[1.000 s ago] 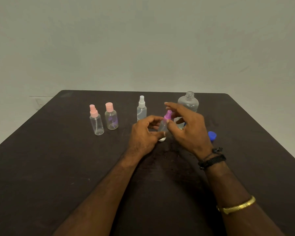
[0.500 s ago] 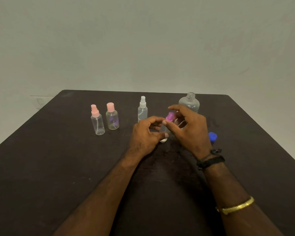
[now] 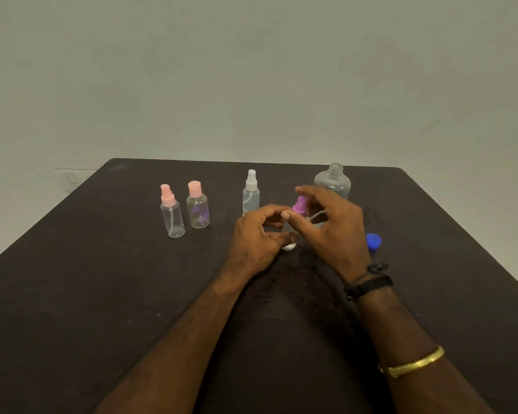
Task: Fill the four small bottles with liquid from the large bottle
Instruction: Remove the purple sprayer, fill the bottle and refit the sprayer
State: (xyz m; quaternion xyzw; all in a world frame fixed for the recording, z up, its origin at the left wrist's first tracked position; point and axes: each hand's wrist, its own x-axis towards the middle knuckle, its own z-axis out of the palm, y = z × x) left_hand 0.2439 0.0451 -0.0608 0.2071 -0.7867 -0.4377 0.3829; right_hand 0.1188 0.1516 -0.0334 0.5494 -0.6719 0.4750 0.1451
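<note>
A small clear bottle (image 3: 289, 245) stands mid-table, mostly hidden by my left hand (image 3: 259, 237), whose fingers curl round its body. My right hand (image 3: 329, 225) pinches its purple spray top (image 3: 300, 204) between thumb and forefinger. Behind my right hand stands the large clear bottle (image 3: 332, 182), uncapped. Three more small bottles stand in a row: a white-topped spray bottle (image 3: 251, 192), a pink-capped round bottle (image 3: 197, 206) and a pink-topped spray bottle (image 3: 171, 212).
The large bottle's blue cap (image 3: 373, 241) lies on the dark table (image 3: 72, 294) just right of my right hand. A pale wall rises behind the table's far edge. My right wrist wears a black band and a gold bangle.
My right thumb and forefinger have shifted around the purple spray top, which looks slightly higher and tilted. My left hand stays round the small bottle.
</note>
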